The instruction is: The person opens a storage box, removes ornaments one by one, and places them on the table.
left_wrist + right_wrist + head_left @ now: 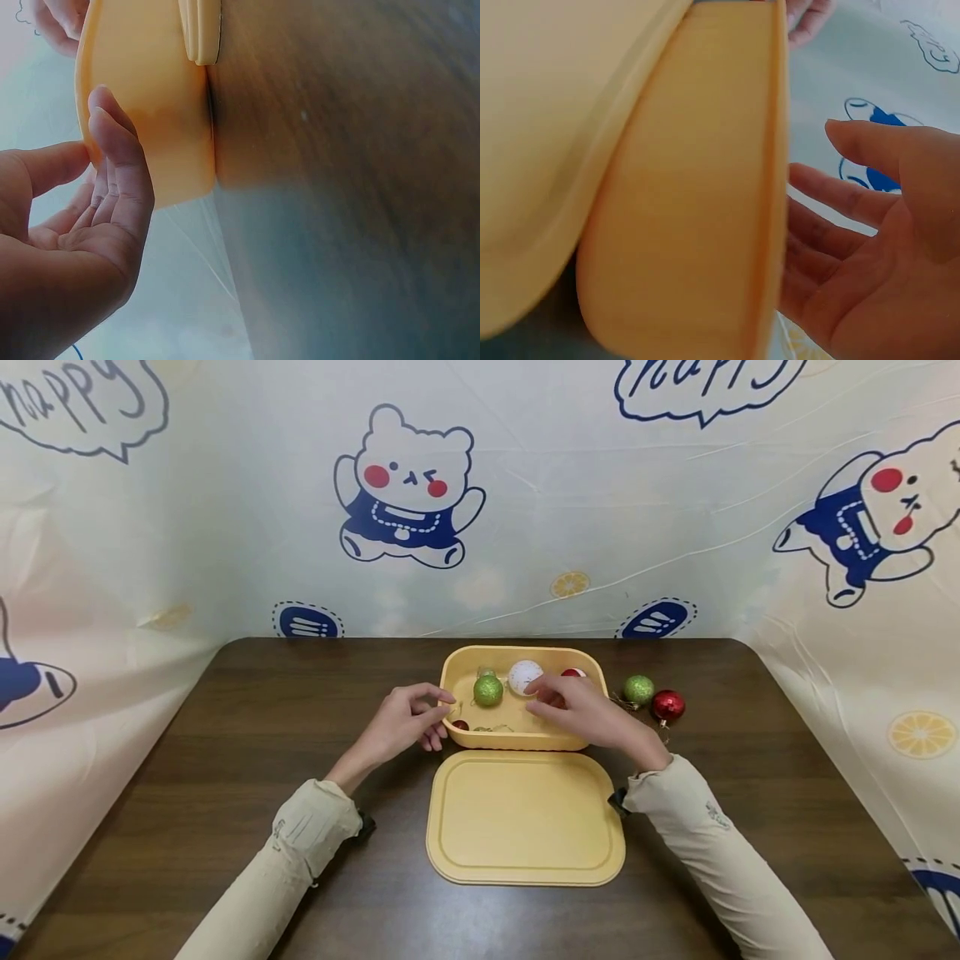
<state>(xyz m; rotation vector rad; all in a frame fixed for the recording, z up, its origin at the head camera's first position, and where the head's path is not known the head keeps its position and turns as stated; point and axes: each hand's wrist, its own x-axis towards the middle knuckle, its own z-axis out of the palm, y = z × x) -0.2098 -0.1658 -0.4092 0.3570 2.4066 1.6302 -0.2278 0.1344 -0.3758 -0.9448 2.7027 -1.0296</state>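
A yellow rectangular box [517,742] stands near the back of the table, its top uncovered. My left hand [407,718] pinches the box's left rim, thumb on the edge and fingers along the outer wall. Over the box's right half reaches my right hand [581,708], thumb and fingers spread, nothing between them in the right wrist view. Inside lie a glittery green ornament ball [488,691], a white ornament ball [522,677] and a red-and-white ornament [573,672] partly hidden by the right hand. A small dark red ball [461,725] sits at the front left corner.
In front of the box lies its flat yellow lid [525,818]. To the right of the box, another green ornament ball [639,690] and a shiny red ornament ball [668,705] rest on the dark wooden table [285,710]. A printed curtain [525,527] hangs behind the table.
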